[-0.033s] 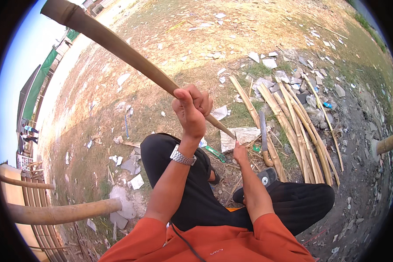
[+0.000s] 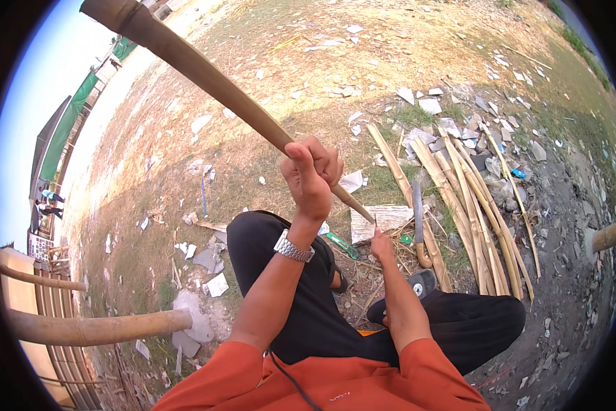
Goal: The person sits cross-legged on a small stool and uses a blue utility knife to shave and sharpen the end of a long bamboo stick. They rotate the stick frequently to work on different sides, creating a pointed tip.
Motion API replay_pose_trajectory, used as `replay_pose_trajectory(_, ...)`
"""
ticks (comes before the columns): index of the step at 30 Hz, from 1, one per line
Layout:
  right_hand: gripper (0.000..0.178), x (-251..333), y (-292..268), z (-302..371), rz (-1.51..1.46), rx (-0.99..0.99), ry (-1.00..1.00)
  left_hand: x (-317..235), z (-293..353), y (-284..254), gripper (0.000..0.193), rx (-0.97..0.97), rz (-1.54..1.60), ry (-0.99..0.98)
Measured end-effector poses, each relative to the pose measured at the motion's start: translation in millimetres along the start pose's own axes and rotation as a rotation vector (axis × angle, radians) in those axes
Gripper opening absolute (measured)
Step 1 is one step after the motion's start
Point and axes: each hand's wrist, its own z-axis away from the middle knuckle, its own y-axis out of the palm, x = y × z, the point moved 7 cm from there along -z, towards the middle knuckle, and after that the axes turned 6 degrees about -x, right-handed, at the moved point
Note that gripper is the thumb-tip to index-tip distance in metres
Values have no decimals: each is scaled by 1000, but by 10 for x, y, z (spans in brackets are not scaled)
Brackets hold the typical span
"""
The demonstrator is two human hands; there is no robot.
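My left hand (image 2: pixel 312 175), with a metal watch on its wrist, is shut around a long tapering bamboo pole (image 2: pixel 198 68). The pole slants from the upper left down to a thin tip in front of my knees. My right hand (image 2: pixel 383 245) is low at that tip, fingertips meeting it; the grip is hard to make out. A large knife (image 2: pixel 418 222) with a wooden handle lies on the ground just right of that hand. I sit with black-trousered legs folded.
Several split bamboo strips (image 2: pixel 472 198) lie in a pile at the right on dry, littered ground. A pale flat block (image 2: pixel 386 218) and a green-handled tool (image 2: pixel 342 244) lie by my knees. Thick bamboo poles (image 2: pixel 95 327) jut in at the left. People (image 2: pixel 47 200) stand far off.
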Motion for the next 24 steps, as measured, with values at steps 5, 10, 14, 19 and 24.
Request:
replay_pose_trajectory(5, 60, 35, -150, 138, 81, -55, 36, 1, 48, 25, 58, 30, -8, 5)
replay_pose_trajectory(10, 59, -40, -167, 223, 183, -129, 23, -40, 67, 66, 58, 34, -14, 23)
replay_pose_trajectory(14, 62, -60, -148, 63, 196, 3, 2, -56, 76, 44, 58, 47, -6, 31)
replay_pose_trajectory(19, 56, 99, -630, 169, 594, 266, -97, -67, 59, -17, 58, 33, 9, 6)
replay_pose_trajectory(24, 54, 853, -1521, 661, 153, -110, -212, -94, 113, 144, 58, 120, 8, 26)
